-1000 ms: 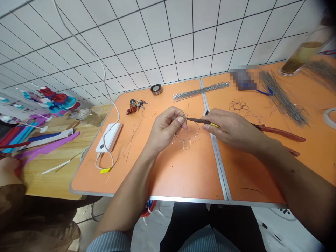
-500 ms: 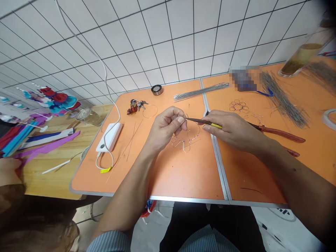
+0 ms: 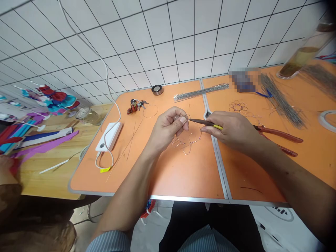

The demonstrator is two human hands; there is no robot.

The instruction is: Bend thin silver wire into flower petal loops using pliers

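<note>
Between the thumb and fingers of my left hand [image 3: 172, 126] is pinched a thin wire flower shape [image 3: 187, 142], its loops hanging below the fingertips. My right hand [image 3: 229, 131] is wrapped round a pair of pliers [image 3: 203, 122] with dark, slender jaws and a bit of yellow handle showing. The plier tips meet the wire right at my left fingertips; the exact grip there is too small to make out. A finished-looking wire flower [image 3: 238, 106] lies on the orange table beyond my right hand. Red-handled pliers [image 3: 282, 134] rest partly behind my right wrist.
On the orange table [image 3: 183, 178] lie a wire bundle [image 3: 201, 92], another bundle [image 3: 283, 101], black tape [image 3: 157, 90], keys [image 3: 139, 104] and a white power bank [image 3: 109, 136] with a cable. A glass bottle [image 3: 298, 57] stands right. Another person's arm [image 3: 7, 175] shows at left.
The plier tips and my right hand have shifted slightly right, and the wire loops below my left hand have turned a little. The neighbouring person's hand has moved slightly.
</note>
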